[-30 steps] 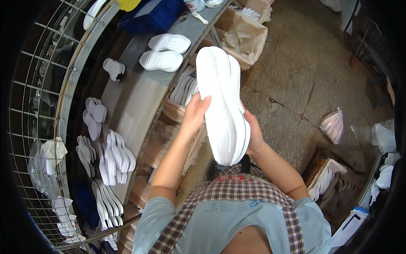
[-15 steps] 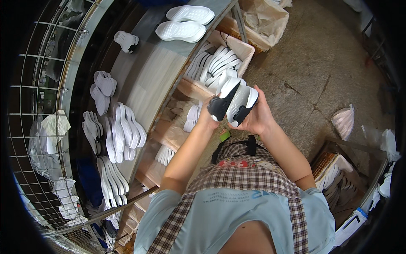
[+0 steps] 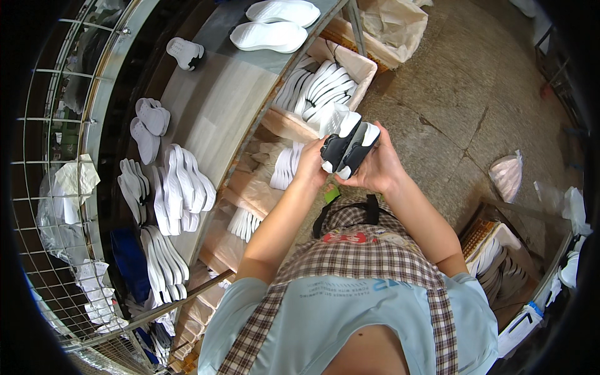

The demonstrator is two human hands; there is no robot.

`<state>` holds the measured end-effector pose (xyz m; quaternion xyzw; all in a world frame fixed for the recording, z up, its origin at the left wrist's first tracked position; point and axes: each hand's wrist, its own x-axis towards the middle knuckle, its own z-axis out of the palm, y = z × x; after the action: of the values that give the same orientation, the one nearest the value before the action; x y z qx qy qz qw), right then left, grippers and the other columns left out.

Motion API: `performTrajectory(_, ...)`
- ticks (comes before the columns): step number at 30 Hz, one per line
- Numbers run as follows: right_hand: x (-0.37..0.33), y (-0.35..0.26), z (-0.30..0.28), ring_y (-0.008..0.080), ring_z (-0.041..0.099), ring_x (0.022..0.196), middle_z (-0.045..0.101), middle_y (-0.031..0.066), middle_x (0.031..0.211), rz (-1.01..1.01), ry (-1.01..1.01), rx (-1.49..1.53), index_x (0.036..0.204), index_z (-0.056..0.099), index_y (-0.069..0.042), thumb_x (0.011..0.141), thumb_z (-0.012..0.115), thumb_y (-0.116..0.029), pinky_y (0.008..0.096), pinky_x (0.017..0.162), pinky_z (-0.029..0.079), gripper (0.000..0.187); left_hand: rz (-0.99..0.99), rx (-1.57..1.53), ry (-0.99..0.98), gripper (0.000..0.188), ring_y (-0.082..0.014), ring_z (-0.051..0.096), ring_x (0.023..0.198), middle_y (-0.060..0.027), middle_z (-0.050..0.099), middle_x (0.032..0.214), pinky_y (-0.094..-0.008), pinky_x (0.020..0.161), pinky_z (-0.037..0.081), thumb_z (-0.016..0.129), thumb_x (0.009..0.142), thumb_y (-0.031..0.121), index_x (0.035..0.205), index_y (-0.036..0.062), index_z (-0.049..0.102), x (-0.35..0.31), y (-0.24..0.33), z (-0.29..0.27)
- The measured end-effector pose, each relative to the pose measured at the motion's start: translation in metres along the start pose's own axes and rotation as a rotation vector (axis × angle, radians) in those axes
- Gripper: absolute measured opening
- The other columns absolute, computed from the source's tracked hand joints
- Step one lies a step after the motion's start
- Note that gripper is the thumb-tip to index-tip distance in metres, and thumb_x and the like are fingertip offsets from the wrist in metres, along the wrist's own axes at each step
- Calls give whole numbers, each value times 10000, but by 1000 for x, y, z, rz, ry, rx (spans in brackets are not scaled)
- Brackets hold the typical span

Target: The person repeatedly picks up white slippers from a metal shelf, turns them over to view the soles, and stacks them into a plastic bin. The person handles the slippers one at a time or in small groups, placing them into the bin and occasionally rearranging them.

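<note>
Two shoe soles, white with black heel parts, are held together in front of my body. My left hand [image 3: 310,164] is closed on the left shoe sole [image 3: 337,147], gripping its outer side. My right hand [image 3: 382,167] wraps round the right shoe sole [image 3: 361,149] from the other side. Side by side and tilted, the pair shows its black parts toward me, with the white ends pointing away. Some of my fingers are hidden behind the soles. Just beyond them stands a lined crate [image 3: 365,70] full of white soles.
On the bench [image 3: 215,106] to the left lie white sole pairs [image 3: 270,36] and stacked soles [image 3: 181,187]. Further lined crates stand beneath its edge. A wire mesh [image 3: 50,206] rises at far left. A pink bag [image 3: 507,178] lies on the floor at right, near another crate [image 3: 484,240] of soles.
Both hands have turned the soles, so more of the black sides shows and less of the right one's pale inner face. The two soles now sit closer together.
</note>
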<state>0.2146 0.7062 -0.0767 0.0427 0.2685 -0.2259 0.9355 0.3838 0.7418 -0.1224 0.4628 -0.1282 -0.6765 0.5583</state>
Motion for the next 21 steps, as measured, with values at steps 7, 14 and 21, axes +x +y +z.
performTrajectory(7,-17,3,13,305,441,1218,398,129,1366,-193,-135,-218,1380,313,-62,871,414,-555,561,932,400,716,154,86,24,372,-204,631,945,-120,603,1111,-321,801,539,503,946,200,1268,20,451,-24,21,39)
performTrajectory(14,-39,15,29,270,346,1305,331,153,1417,-527,-284,-452,1455,194,-72,777,553,-341,399,1076,297,813,173,-55,-232,451,-224,571,1087,-122,510,1246,-365,888,518,473,952,158,1361,85,297,-33,39,55)
performTrajectory(21,-52,14,33,293,256,1357,215,188,1468,-589,-345,-531,1473,127,-61,742,577,-316,411,1097,258,895,140,-191,-361,467,-244,577,1079,-126,517,1239,-382,879,525,488,931,102,1363,109,312,-34,39,61)
